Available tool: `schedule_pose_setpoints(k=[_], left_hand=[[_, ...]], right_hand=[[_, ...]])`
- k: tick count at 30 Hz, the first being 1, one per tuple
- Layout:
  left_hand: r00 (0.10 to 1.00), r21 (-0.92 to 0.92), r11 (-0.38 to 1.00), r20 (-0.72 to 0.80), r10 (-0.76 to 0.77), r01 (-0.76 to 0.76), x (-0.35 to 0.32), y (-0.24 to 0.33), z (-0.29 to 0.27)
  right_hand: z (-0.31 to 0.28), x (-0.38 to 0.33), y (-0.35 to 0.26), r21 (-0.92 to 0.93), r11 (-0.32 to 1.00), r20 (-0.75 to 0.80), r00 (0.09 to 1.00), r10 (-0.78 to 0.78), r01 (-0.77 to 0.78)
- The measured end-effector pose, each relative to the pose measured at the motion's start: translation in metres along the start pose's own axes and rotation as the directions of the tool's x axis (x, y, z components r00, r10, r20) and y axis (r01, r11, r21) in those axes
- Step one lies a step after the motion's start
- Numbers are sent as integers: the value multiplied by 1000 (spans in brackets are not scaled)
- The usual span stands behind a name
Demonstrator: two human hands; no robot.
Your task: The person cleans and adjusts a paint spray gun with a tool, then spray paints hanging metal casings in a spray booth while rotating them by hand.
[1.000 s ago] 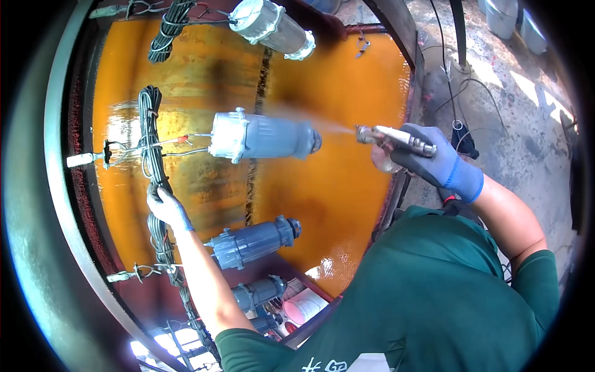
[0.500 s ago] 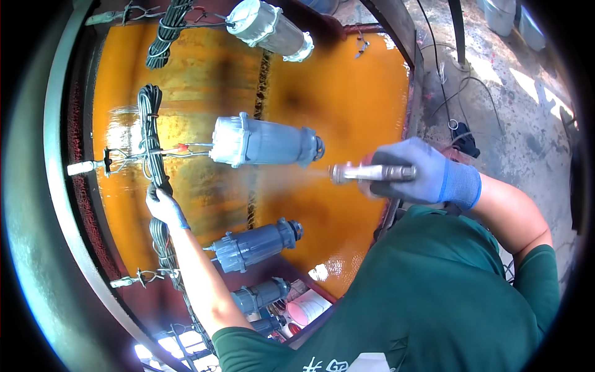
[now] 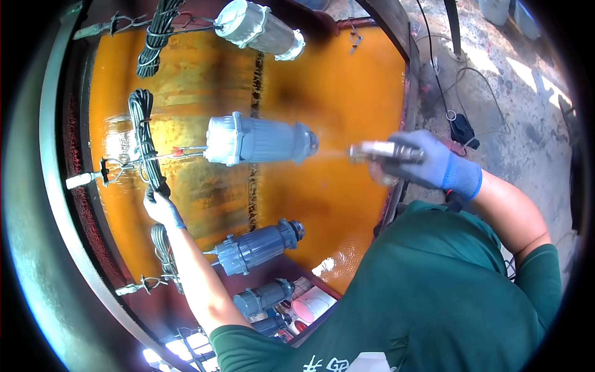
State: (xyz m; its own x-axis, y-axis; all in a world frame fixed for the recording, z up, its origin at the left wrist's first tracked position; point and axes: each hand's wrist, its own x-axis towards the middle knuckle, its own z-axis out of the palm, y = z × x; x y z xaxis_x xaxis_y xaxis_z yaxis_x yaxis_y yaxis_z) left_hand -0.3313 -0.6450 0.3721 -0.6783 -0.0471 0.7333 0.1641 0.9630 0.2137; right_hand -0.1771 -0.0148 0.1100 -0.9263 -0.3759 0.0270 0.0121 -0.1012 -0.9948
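Note:
My right hand (image 3: 427, 162), in a blue-grey glove, is closed around a metal spray gun (image 3: 387, 152). A faint mist leaves its nozzle toward the rounded bottom end of a grey-blue ribbed pump (image 3: 263, 140), which hangs with a gap between it and the gun. The pump's flanged top end shines pale. My gloved left hand (image 3: 162, 208) grips the lower end of a tied bundle of black cable (image 3: 144, 133). That bundle hangs beside the wire hook (image 3: 111, 172) that carries the pump. The fingers wrapped on the gun's handle are partly hidden.
A paler pump (image 3: 260, 30) hangs beyond, and a darker grey-blue pump (image 3: 255, 248) hangs nearer, with more below it. Behind them stands a yellow-orange coated panel (image 3: 322, 204). A metal frame rail (image 3: 51, 155) curves along the left. A pink-white bucket (image 3: 313, 304) and floor hoses (image 3: 462, 74) are visible.
The spray gun has moved slightly away and to the right; its mist now meets the pump's bottom end instead of passing along its near side. The pump and held cable bundle have shifted slightly left.

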Motion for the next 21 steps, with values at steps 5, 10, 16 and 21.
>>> schedule_pose_setpoints(k=[5,10,16,21], left_hand=[[991,-133,987,111,-77,92,10,-14,-5],[998,9,1000,60,-24,24,7,-14,-4],[995,272,962,-94,44,-17,-1,-5,-17],[856,439,824,-196,478,-359,-15,111,18]], right_hand=[[-1,-2,21,-92,996,118,993,18,-7],[-4,4,32,75,986,-158,974,162,-152],[-7,-4,39,-29,999,112,993,23,-20],[-2,-3,55,-4,999,-80,996,43,-43]])
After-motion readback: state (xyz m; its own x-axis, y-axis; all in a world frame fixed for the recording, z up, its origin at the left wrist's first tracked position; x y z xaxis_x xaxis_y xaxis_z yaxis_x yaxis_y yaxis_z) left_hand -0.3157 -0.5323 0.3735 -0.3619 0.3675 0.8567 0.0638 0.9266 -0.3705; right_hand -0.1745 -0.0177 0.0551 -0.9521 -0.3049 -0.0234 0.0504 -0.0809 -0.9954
